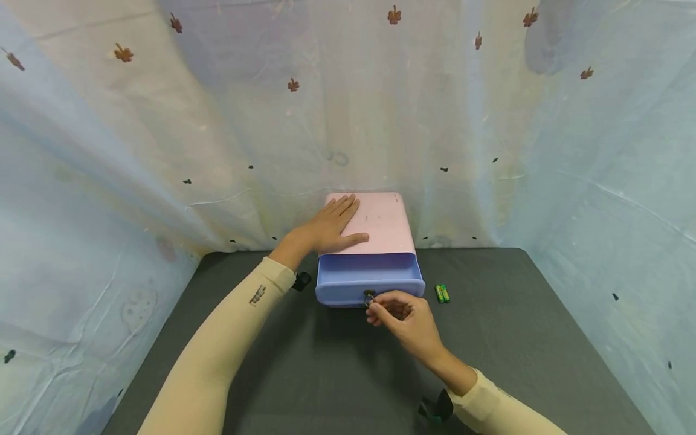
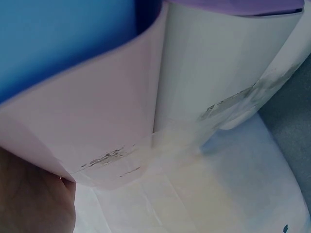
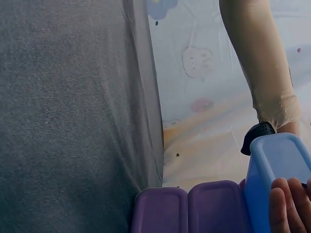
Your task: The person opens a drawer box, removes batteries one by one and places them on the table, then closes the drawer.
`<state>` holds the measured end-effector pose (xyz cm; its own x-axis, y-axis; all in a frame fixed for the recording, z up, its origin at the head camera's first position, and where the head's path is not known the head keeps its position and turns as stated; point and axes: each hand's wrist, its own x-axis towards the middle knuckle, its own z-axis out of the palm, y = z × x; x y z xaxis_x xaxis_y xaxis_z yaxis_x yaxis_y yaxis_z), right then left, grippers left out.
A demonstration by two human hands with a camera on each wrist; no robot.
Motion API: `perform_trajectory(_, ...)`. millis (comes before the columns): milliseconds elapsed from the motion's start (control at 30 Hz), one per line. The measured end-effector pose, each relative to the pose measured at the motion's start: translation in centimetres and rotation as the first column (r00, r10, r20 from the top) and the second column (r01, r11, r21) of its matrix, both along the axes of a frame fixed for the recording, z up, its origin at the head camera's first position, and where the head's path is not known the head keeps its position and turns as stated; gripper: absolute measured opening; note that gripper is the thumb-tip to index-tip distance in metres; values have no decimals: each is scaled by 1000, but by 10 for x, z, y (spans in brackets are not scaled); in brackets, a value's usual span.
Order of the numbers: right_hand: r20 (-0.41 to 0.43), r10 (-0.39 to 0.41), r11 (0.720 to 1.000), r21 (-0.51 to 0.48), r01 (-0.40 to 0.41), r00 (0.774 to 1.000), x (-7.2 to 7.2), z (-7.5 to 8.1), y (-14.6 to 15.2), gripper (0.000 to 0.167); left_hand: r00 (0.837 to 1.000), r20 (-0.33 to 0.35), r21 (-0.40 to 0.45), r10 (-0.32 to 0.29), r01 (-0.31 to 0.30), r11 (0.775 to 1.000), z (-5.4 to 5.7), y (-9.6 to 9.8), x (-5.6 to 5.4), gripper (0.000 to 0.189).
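Observation:
A small drawer cabinet with a pink top stands at the back of the dark table. Its blue top drawer is pulled out, and the inside that shows holds nothing. Flat on the pink top rests my left hand, fingers spread. My right hand pinches the small ring pull on the drawer front between thumb and forefinger. In the right wrist view its fingers lie by the front of the blue drawer. The left wrist view shows the pink cabinet side close up.
Two green-and-yellow batteries lie side by side on the table, right of the cabinet. Two purple drawer fronts sit below the blue one. A pale patterned curtain hangs behind and along both sides.

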<state>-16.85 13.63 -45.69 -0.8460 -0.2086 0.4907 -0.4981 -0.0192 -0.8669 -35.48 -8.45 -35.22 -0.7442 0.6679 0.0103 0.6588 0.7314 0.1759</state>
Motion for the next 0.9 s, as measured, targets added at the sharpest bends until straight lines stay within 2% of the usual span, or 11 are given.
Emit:
perform_trajectory(267, -5, 18, 1000, -15, -19, 1000, -10, 0, 0, 7, 1000, 12, 20, -5, 5, 1000, 1, 0, 1, 100)
perform_trajectory(533, 33, 17, 1000, -26, -16, 999, -18, 2, 0, 7, 1000, 14, 16, -5, 5, 1000, -1, -1, -1, 101)
perform_trajectory(900, 23, 32, 998, -54, -31, 999, -30, 2, -1, 9, 1000, 11, 7, -3, 3, 1000, 1, -1, 0, 99)
